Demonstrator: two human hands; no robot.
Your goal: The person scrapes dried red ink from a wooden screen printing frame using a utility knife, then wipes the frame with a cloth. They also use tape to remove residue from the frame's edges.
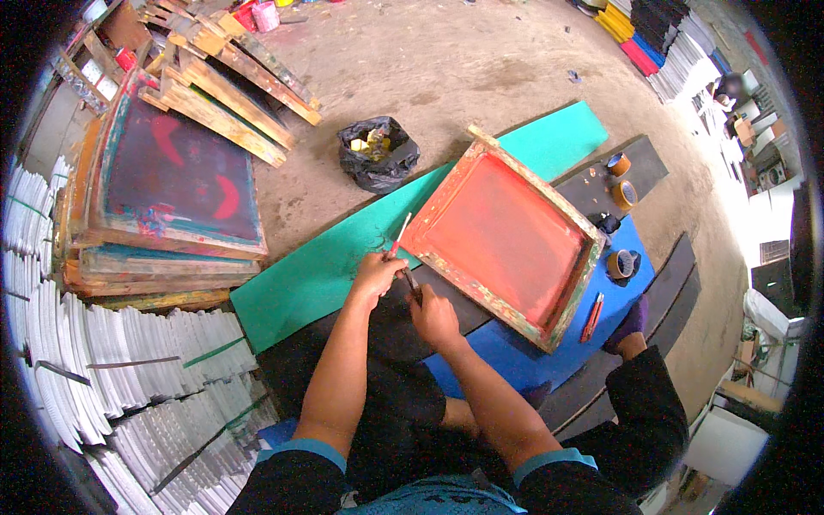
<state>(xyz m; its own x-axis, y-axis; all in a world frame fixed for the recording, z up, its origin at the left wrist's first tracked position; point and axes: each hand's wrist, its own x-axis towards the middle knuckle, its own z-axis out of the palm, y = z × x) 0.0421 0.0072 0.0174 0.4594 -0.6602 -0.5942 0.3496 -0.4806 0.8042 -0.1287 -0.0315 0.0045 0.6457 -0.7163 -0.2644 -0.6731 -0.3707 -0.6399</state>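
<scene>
My left hand (376,276) is closed round a slim tool (401,233) with a red part and a long, pale, thin end pointing up and away; its exact kind does not show. Close beside it on the right, my right hand (436,318) grips a dark, narrow handle-like piece (410,281) whose far end reaches the left hand's fingers. Just beyond both hands lies a wooden-framed printing screen (506,232) with red-orange mesh, its paint-spattered frame resting on green and blue sheets. A red utility knife (592,317) is on the blue sheet, right of the frame.
Tape rolls (624,195) lie to the right on dark and blue sheets. Past the long green sheet (300,275) sits a black plastic bag (378,154) with yellowish scraps. Stacked screens (172,180), wood pieces (232,86) and bundled white sheets (129,343) crowd the left.
</scene>
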